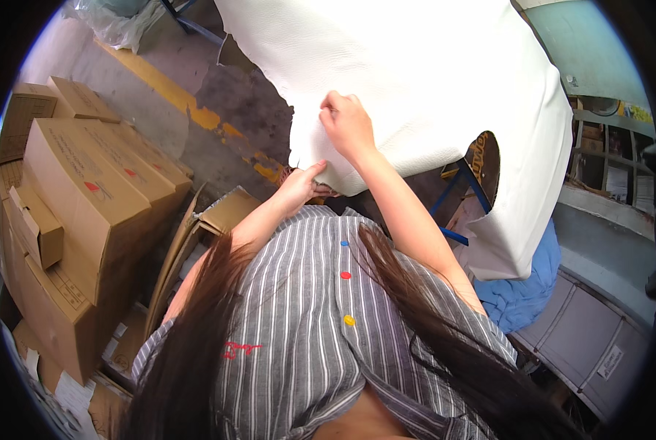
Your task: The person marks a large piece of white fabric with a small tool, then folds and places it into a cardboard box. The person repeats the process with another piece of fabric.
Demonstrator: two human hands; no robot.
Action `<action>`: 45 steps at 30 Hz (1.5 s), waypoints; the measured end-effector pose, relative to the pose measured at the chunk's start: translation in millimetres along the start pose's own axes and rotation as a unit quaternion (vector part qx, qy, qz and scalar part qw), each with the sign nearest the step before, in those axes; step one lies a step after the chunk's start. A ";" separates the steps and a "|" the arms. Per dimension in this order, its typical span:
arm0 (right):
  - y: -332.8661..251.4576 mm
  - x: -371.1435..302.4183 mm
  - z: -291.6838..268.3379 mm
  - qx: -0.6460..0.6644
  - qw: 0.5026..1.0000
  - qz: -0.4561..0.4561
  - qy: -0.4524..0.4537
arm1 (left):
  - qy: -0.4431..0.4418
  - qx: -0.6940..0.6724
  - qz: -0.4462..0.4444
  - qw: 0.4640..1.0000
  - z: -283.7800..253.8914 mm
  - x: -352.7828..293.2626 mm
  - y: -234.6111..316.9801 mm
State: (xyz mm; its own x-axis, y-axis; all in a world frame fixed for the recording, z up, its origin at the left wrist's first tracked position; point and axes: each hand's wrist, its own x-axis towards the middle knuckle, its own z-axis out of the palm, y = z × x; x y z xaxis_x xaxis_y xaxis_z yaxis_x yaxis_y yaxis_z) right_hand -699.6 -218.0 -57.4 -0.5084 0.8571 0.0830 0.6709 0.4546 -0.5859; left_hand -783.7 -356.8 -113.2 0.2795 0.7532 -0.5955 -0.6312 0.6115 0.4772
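Observation:
A large white sheet of grained leather [416, 81], irregular at its edges, spreads before me over a support with blue legs [475, 187]. My left hand [302, 189] grips its near left corner, the thumb on top and the fingers beneath the edge. Just above the sheet, close to that corner, my right hand [348, 126] is closed with its fingers curled into a pinch. Whatever may be between those fingers is too small or hidden to make out. The near right part of the leather has a deep curved notch and hangs down in folds.
Brown cardboard boxes [86, 176] are stacked at the left, and an opened carton [225, 209] stands beside my left arm. Blue cloth [522, 282] lies under the hanging leather at right, next to a grey case [581, 330]. A yellow line [152, 77] crosses the floor.

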 end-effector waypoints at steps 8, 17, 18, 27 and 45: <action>9.3 -36.1 -18.1 0.017 0.999 0.016 0.022 | -0.017 -0.013 0.000 1.000 -3.0 3.5 -4.0; -22.6 -30.4 16.0 -0.007 0.998 -0.019 -0.064 | -0.003 0.018 0.019 1.000 -2.3 1.8 -4.0; -25.5 -34.8 17.6 -0.016 0.997 -0.025 -0.074 | 0.007 0.018 0.025 0.999 -0.9 0.2 -5.4; -12.5 -19.6 -1.2 0.100 0.995 0.004 0.018 | 0.022 0.057 0.028 0.998 -3.3 2.4 -10.4; 28.3 -41.4 -32.5 0.462 0.866 0.125 0.144 | -0.016 -0.008 0.036 0.999 -5.5 -2.2 -5.0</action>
State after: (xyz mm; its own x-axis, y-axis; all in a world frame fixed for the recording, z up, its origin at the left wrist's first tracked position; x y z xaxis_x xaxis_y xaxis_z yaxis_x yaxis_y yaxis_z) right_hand -642.0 -232.7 -51.2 -0.1642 0.9862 -0.0204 -0.0446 -0.0281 -0.9986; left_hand -785.1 -362.9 -117.8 0.2555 0.8025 -0.5392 -0.6618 0.5517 0.5076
